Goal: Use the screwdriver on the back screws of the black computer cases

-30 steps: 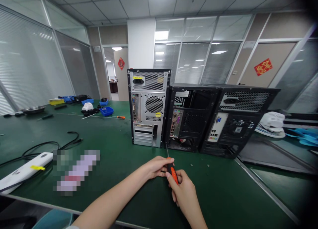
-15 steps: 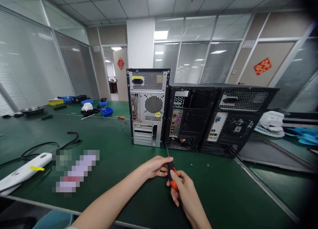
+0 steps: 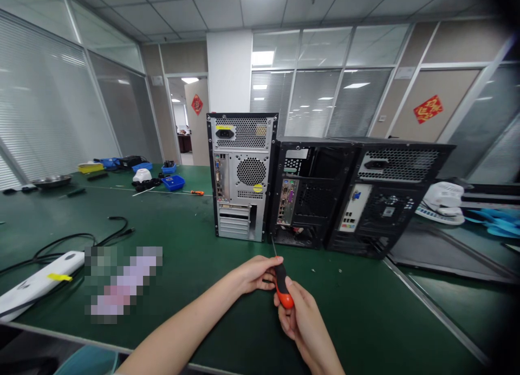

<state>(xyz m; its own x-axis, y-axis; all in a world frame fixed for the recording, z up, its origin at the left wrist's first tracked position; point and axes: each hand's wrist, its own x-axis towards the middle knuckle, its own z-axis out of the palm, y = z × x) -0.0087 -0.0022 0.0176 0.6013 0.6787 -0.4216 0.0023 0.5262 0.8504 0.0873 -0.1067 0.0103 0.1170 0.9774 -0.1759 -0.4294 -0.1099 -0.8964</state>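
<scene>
A screwdriver with a black and orange handle is held between my two hands, its thin shaft pointing away from me. The tip meets the lower corner of the middle computer case; exact contact is too small to tell. My left hand pinches the front of the handle with thumb and fingers. Around the orange rear end, the fingers of my right hand are closed. To the left of the middle case stands a silver-backed computer case, and to its right a black computer case.
On the green table lie a white power strip with black cables and a blurred-out object. Farther back are a blue tray, an orange screwdriver and a metal bowl. Small bits lie near the cases.
My right hand has shifted its fingers on the handle, and the handle has turned to show more orange at its rear. My left hand has stayed in place.
</scene>
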